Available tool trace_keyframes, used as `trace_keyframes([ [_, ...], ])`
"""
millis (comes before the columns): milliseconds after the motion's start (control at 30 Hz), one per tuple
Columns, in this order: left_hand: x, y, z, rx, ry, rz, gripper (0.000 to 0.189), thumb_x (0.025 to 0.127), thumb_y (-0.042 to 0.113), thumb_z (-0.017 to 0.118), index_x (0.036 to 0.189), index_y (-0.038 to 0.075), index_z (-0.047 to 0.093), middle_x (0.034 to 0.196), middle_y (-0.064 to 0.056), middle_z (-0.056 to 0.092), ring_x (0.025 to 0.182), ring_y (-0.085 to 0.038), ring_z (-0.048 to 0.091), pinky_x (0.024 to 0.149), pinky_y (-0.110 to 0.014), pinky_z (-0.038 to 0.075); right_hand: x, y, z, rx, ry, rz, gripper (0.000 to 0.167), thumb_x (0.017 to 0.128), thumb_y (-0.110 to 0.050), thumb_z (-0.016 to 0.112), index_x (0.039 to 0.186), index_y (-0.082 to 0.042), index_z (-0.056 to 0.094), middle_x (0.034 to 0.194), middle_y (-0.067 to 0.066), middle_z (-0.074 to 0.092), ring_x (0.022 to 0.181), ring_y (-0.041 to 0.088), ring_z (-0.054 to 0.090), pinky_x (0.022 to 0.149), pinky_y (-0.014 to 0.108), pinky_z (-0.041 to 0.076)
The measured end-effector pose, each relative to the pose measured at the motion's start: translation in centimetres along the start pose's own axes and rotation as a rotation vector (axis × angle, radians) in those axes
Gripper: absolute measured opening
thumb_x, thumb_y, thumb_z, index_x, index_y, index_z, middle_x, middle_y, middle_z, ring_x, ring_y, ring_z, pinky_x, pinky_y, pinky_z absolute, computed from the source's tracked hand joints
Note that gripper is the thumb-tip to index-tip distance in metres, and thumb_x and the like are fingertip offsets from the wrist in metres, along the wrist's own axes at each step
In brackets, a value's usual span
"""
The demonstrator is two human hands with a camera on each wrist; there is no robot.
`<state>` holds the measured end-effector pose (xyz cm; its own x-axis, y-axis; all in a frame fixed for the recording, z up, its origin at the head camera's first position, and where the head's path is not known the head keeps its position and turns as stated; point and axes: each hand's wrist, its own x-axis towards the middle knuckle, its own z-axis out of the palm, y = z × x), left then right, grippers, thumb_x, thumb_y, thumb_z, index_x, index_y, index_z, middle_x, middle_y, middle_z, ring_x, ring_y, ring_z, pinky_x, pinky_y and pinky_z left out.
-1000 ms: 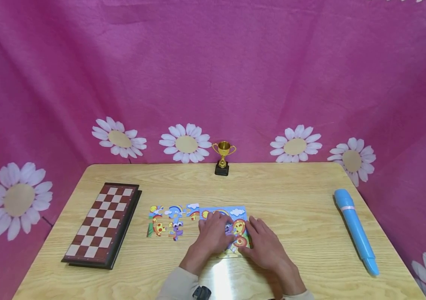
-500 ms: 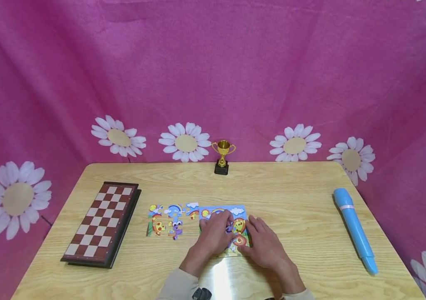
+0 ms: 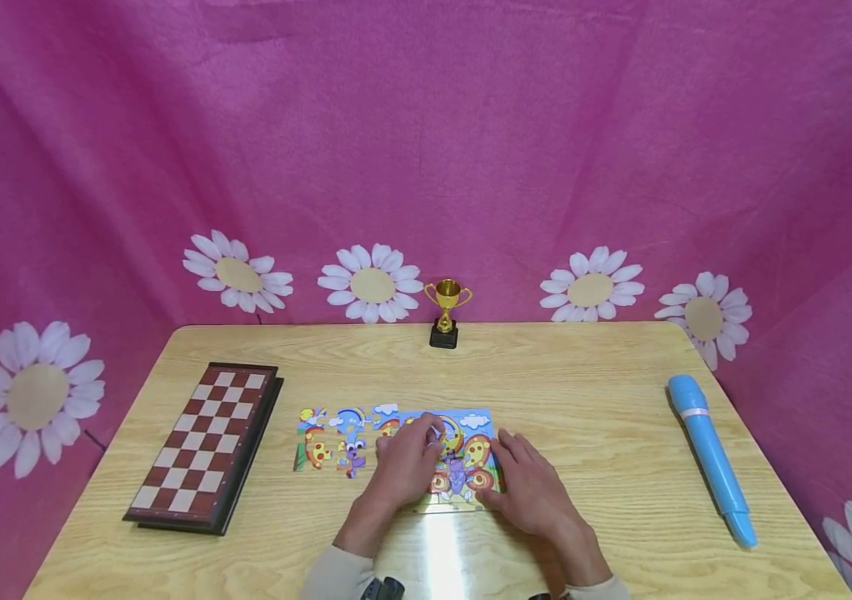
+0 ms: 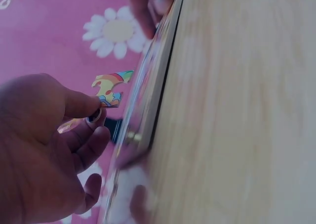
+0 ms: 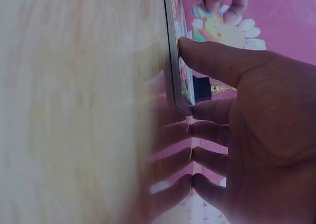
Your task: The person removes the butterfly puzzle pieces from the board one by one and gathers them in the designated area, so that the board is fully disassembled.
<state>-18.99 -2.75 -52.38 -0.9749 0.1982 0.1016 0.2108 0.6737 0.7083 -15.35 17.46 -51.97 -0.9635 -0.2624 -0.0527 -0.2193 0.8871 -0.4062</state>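
My left hand (image 3: 403,467) pinches a jigsaw piece (image 4: 109,88) between thumb and fingers, raised off the surface in the left wrist view. The piece is yellow and red with blue and green edges. Below that hand lies a colourful jigsaw puzzle board (image 3: 458,483), its left part covered by the hand. My right hand (image 3: 538,496) rests along the board's right side, fingers extended. In the right wrist view its thumb touches the board's near edge (image 5: 173,61), and the other fingertips meet the table.
Several loose jigsaw pieces (image 3: 354,450) lie left of the board. Farther left sits a folded chessboard (image 3: 204,446). A small gold trophy (image 3: 447,304) stands at the back, and a blue toy microphone (image 3: 711,458) lies at the right of the wooden table (image 3: 583,367).
My left hand has moved left from the board's middle with the piece, uncovering the purple figure and lower-left part of the picture. The right hand has stayed put.
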Motion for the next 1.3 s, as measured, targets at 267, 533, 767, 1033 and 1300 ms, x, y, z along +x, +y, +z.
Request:
trace_keyframes([
  [267,-0.7,-2.6,-3.0,0.034,0.057,-0.113,0.013,0.091,0.014,0.056,0.103,0.020,0.058,0.082,0.008,0.056,0.081,-0.011,0.052,0.076,-0.037,0.032,-0.1,-0.1,-0.1,0.005,-0.018,0.019,0.076,0.082,-0.038,0.072,0.142,0.000,0.044,0.152,0.018,0.038,0.142,0.039,0.031,0.114,0.050,0.028],
  [533,-1.1,-4.2,-4.4,0.129,0.066,-0.225,0.014,0.092,0.015,0.055,0.104,0.019,0.059,0.079,0.006,0.055,0.081,-0.016,0.054,0.073,-0.038,0.029,-0.2,0.5,-0.2,0.011,-0.017,-0.009,0.074,0.085,-0.034,0.071,0.142,0.002,0.042,0.152,0.019,0.036,0.143,0.039,0.030,0.115,0.048,0.027],
  [767,-1.4,-4.5,-4.6,0.144,0.043,-0.265,0.014,0.092,0.016,0.054,0.104,0.018,0.062,0.079,0.006,0.056,0.084,-0.017,0.051,0.072,-0.038,0.024,-0.5,0.9,-0.5,0.013,-0.004,-0.011,0.074,0.084,-0.030,0.072,0.142,0.005,0.041,0.151,0.021,0.036,0.141,0.039,0.032,0.113,0.049,0.030],
  [1033,-1.7,-4.6,-4.7,0.205,0.061,-0.242,0.011,0.090,0.017,0.061,0.100,0.018,0.066,0.088,0.004,0.059,0.091,-0.020,0.050,0.072,-0.039,0.025,-0.3,0.7,-0.4,0.016,-0.005,-0.002,0.074,0.084,-0.031,0.072,0.142,0.003,0.042,0.151,0.018,0.037,0.142,0.038,0.032,0.114,0.048,0.029],
  [1300,-2.2,-3.5,-3.6,0.158,0.058,-0.093,0.013,0.090,0.017,0.062,0.102,0.016,0.064,0.097,0.001,0.057,0.094,-0.019,0.049,0.078,-0.042,0.032,-0.4,0.6,-0.3,0.010,-0.013,0.016,0.078,0.084,-0.032,0.071,0.144,0.004,0.038,0.153,0.019,0.034,0.143,0.038,0.030,0.115,0.048,0.028],
])
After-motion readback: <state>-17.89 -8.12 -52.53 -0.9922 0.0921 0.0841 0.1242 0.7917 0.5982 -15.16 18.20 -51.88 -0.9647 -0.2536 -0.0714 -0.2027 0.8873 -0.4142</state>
